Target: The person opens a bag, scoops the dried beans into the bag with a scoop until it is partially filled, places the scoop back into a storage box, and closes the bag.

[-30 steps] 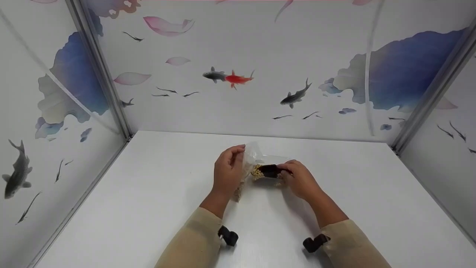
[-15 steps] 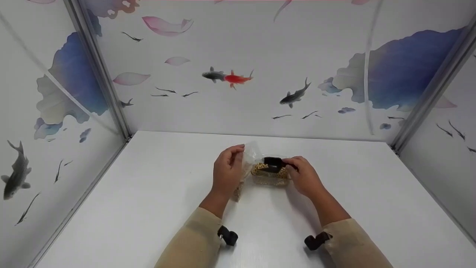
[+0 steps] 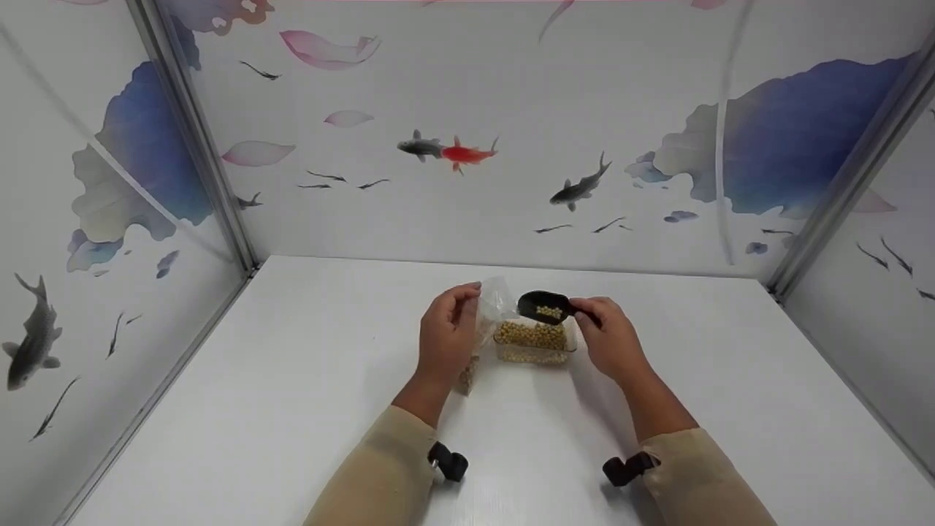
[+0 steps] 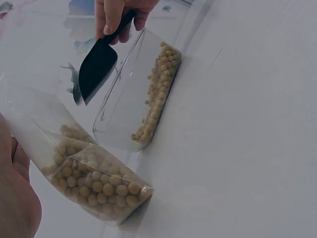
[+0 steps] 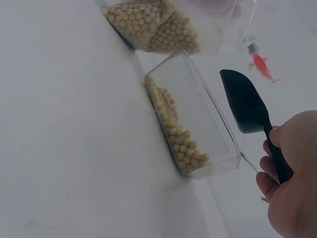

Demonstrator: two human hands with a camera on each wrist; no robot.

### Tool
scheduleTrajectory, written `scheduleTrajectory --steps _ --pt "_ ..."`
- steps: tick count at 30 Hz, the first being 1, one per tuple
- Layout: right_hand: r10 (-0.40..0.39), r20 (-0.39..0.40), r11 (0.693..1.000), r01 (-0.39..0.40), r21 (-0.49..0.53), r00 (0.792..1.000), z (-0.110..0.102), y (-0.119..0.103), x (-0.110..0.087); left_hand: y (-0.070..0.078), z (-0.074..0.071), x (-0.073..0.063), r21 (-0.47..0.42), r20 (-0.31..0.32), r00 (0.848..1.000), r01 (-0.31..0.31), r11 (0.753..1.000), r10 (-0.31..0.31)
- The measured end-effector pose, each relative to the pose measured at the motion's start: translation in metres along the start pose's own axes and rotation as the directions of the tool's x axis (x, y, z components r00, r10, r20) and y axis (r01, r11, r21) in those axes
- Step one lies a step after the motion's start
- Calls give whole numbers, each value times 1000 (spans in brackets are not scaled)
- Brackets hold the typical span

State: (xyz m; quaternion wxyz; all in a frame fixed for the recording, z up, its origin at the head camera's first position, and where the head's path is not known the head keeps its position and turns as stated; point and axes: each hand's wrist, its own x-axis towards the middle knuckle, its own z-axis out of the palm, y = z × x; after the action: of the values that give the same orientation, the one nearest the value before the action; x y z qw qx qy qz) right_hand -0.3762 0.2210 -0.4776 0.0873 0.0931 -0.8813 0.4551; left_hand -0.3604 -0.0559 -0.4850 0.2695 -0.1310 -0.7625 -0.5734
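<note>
My left hand [image 3: 448, 332] holds the upper part of a clear plastic bag [image 3: 497, 299], which stands upright with soybeans [image 4: 99, 186] in its lower part. In my right hand [image 3: 612, 342] is the handle of a black scoop [image 3: 531, 301]. A small heap of soybeans [image 3: 548, 312] lies in the scoop's bowl. The scoop hangs in the air above a clear rectangular box [image 5: 208, 114], its tip close to the bag's mouth. More soybeans [image 5: 168, 119] form a low layer along the box's bottom. Box and bag stand side by side on the table.
The white tabletop [image 3: 307, 351] carries the box and the bag. Printed white panels [image 3: 467, 219] with fish and petals rise at the back and both sides, joined by metal posts [image 3: 197, 139]. A black wrist mount [image 3: 448, 462] sits on each sleeve.
My right hand has lifted the scoop up out of the box, away from the soybeans, and a portion now sits in its bowl. The left hand and the bag stay in place.
</note>
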Motion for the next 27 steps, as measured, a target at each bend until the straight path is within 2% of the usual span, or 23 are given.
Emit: scheduleTrajectory --steps 9,18,22,27 --pt "-95 -89 995 93 -26 991 -16 -27 -4 1 1 1 21 -4 1000 17 1000 -17" --pt "-195 -82 979 188 -81 977 -13 -57 -10 1 -1 1 3 -4 1000 10 1000 -10" --pt "-286 -70 944 269 -191 956 -11 -68 -6 1 -1 0 -2 -7 1000 7 1000 -7" --pt "-414 -37 865 380 -329 910 -16 -80 -4 0 0 0 -1 -15 1000 9 1000 -9"
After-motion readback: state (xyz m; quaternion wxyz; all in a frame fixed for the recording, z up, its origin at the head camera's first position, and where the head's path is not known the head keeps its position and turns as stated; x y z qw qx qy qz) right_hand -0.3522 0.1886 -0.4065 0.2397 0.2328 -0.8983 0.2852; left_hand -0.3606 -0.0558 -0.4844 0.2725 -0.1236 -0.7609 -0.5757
